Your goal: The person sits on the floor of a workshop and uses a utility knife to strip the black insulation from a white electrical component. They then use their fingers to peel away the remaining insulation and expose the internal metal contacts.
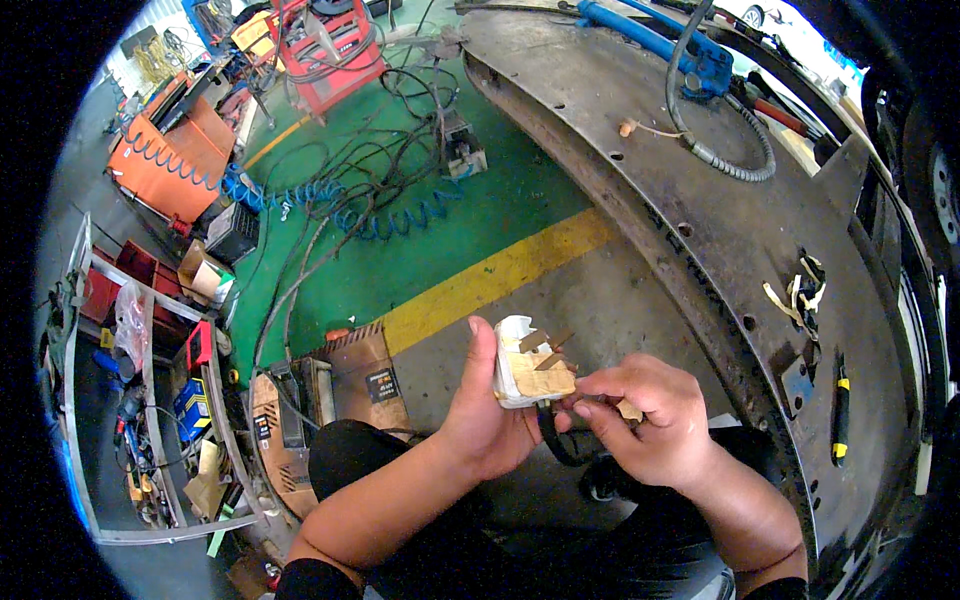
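My left hand point(490, 420) is wrapped round a white block point(507, 372) with a tan face and thin, flat brown prongs standing out of it. It looks like an electrical plug, held with its prongs tilted up and to the right. A black cable point(550, 440) curves down from beneath the block. At the block's lower right corner, my right hand point(645, 415) is closed in a pinch. Between its thumb and curled fingers shows a small tan scrap point(629, 409). What the tips of its fingers touch is partly hidden.
On the right stands a large steel plate point(700, 235), bearing black-and-tan scraps point(797, 295), a black-and-yellow cutter point(841, 412) and a blue hydraulic tool point(650, 40). Tangled cables point(385, 175) cross the green floor. Flattened cardboard point(365, 370) and a metal rack point(150, 400) lie to the left.
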The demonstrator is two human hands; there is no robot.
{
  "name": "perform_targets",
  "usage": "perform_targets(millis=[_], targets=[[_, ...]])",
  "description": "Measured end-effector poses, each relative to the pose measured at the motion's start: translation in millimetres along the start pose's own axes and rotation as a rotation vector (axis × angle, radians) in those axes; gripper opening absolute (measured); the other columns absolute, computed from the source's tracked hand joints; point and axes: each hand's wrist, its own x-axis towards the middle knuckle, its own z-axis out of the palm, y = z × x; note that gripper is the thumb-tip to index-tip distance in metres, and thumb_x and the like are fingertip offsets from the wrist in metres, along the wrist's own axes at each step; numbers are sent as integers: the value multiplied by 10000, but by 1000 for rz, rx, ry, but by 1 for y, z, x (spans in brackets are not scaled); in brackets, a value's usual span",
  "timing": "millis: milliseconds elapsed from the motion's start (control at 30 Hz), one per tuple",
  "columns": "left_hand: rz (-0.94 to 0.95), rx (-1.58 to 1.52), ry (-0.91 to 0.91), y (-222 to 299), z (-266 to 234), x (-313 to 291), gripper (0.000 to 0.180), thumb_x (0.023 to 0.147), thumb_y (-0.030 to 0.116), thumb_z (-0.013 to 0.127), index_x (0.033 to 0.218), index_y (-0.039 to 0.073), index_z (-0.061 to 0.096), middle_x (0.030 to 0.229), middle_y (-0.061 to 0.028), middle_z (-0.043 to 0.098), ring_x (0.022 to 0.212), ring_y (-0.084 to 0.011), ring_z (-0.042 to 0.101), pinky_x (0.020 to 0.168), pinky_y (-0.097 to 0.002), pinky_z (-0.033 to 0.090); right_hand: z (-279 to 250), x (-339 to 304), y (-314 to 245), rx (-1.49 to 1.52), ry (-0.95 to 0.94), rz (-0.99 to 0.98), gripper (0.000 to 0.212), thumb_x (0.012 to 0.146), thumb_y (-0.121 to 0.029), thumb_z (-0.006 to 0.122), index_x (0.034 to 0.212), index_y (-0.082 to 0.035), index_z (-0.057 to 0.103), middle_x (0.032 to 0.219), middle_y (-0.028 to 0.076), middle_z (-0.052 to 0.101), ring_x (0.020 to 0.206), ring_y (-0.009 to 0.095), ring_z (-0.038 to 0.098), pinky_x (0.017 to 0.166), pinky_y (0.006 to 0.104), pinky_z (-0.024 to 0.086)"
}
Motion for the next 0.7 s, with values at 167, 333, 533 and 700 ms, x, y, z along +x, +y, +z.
perform_targets(millis=[167, 333, 533, 700], targets=[[108, 185, -18, -12, -2, -2, 1091, 733, 965, 215, 1311, 101, 547, 1181, -104, 656, 1073, -269, 647, 904, -434, 534, 3, 3, -9, -64, 8, -152, 312, 691, -52, 863, 961, -78, 709, 708, 69, 645, 561, 230, 596, 495, 338, 450], [175, 458, -82, -15, 2, -4, 1241, 635, 1012, 235, 1365, 44, 497, 1202, -122, 643, 1097, -252, 641, 952, -415, 530, 11, 0, -15, -136, 60, -351, 380, 648, -137, 904, 964, -64, 705, 686, 44, 615, 511, 206, 554, 445, 326, 420], [240, 425, -197, -14, -4, -2, 1236, 654, 977, 323, 1402, 1, 451, 1213, -104, 635, 1117, -211, 623, 968, -375, 513, 8, -4, -16, -263, 38, -477, 299, 697, -100, 847, 958, -54, 708, 659, -27, 546, 516, 137, 502, 429, 279, 371], [203, 429, -301, -10, -6, 0, 1265, 660, 976, 318, 1427, -22, 448, 1212, -92, 626, 1105, -189, 611, 963, -358, 504, 4, -4, -24, -355, -6, -548, 230, 699, -109, 795, 913, -73, 719, 655, -51, 490, 568, 111, 491, 444, 252, 351]])
